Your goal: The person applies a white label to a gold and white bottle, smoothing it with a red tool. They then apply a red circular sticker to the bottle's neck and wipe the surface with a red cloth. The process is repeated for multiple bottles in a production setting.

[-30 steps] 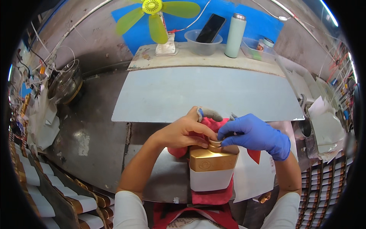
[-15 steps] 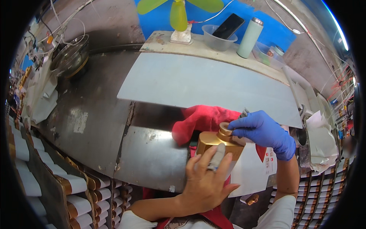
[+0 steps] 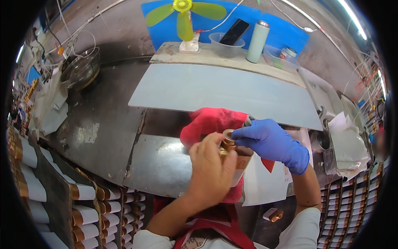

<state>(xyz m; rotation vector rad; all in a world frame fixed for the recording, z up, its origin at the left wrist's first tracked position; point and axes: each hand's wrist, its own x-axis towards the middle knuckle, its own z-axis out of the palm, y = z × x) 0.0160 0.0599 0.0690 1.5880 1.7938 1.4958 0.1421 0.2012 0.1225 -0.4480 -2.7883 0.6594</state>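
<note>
A bottle [image 3: 243, 162] with a gold upper part and a white lower part stands in front of me, its open gold neck [image 3: 227, 135] pointing up. My left hand [image 3: 210, 164] is closed round the near left side of it, thumb and fingers up by the neck. In a blue glove, my right hand [image 3: 271, 143] pinches at the neck's rim from the right. A bit of grey rag [image 3: 249, 120] sticks out above the gloved fingers; the rest is hidden. Behind the bottle lies a bunched red cloth [image 3: 213, 120], touching or very near it.
A pale board [image 3: 224, 87] spans the back of the metal table [image 3: 161, 166]. On a shelf stand a green fan [image 3: 184, 25], a plastic bowl with a phone [image 3: 227, 47] and a flask [image 3: 258, 41]. Racks of white-and-gold bottles [image 3: 85, 216] flank me; another bottle [image 3: 273, 214] lies low right.
My left hand has shifted from the bottle's front face up toward its neck, and the bottle has turned. Both hands sit slightly further left in the picture, and the whole view has tilted up.
</note>
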